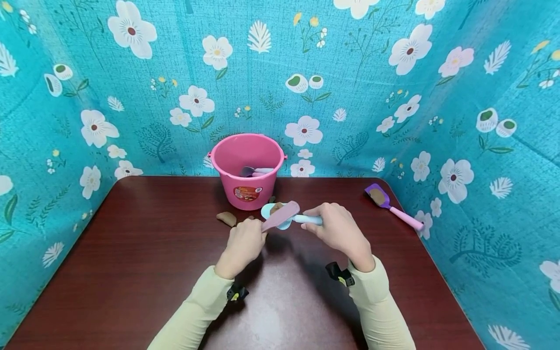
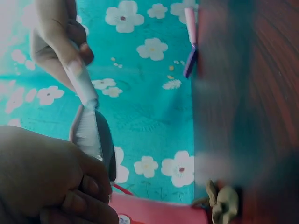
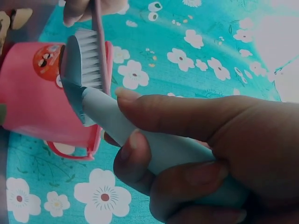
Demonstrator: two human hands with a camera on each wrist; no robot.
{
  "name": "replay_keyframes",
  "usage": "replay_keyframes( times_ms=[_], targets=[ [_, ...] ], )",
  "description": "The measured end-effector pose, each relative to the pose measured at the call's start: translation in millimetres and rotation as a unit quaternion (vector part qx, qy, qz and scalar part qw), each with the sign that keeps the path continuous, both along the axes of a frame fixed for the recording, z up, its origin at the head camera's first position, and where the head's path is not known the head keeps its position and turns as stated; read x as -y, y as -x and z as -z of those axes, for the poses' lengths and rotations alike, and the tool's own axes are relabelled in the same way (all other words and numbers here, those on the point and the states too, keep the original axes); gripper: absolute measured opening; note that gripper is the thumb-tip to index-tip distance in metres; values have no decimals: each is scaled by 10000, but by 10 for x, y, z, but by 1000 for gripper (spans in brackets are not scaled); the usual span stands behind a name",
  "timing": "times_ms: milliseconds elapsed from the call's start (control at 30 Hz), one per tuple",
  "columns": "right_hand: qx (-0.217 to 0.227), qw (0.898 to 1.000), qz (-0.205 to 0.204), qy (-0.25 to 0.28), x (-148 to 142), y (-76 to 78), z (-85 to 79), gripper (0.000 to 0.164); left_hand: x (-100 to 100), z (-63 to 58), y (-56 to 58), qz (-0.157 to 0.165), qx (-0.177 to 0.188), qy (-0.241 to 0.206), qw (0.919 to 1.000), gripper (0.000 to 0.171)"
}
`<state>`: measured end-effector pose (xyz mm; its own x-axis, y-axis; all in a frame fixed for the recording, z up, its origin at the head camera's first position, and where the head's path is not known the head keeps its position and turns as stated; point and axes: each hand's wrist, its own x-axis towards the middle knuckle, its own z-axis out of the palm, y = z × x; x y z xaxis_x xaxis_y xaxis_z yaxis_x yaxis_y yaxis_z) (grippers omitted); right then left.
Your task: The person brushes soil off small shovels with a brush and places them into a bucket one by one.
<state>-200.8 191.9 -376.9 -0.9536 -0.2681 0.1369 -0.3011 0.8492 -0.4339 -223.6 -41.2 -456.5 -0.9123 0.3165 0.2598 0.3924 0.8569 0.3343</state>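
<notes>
Over the table, my left hand grips a flat pink tool with a rounded end. My right hand holds a brush by its light blue handle, thumb and fingers wrapped round it in the right wrist view. The brush's white bristles lie against the flat side of the pink tool there. Behind the hands stands a pink bucket with a few utensils inside. The pink tool partly covers the brush head in the head view, and my left fingers hide its lower end.
On the dark red-brown table, brown pieces lie by the bucket's foot. A purple shovel with a pink handle lies at the back right edge, a brown piece on its blade. Flowered turquoise cloth walls the back and both sides.
</notes>
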Motion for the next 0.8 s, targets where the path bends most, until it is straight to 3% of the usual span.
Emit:
replay_keyframes(
  times_ms=[300,533,800],
  targets=[
    [-8,9999,-115,105,35,18,17,27,111,-38,79,-428,241,8,9988,21],
    [164,9998,-19,126,-2,3,-3,29,275,-92,159,-771,140,-58,9969,30],
    [221,9994,11,264,-55,-1,-33,31,473,-148,223,-1113,87,-227,9935,24]
  ],
)
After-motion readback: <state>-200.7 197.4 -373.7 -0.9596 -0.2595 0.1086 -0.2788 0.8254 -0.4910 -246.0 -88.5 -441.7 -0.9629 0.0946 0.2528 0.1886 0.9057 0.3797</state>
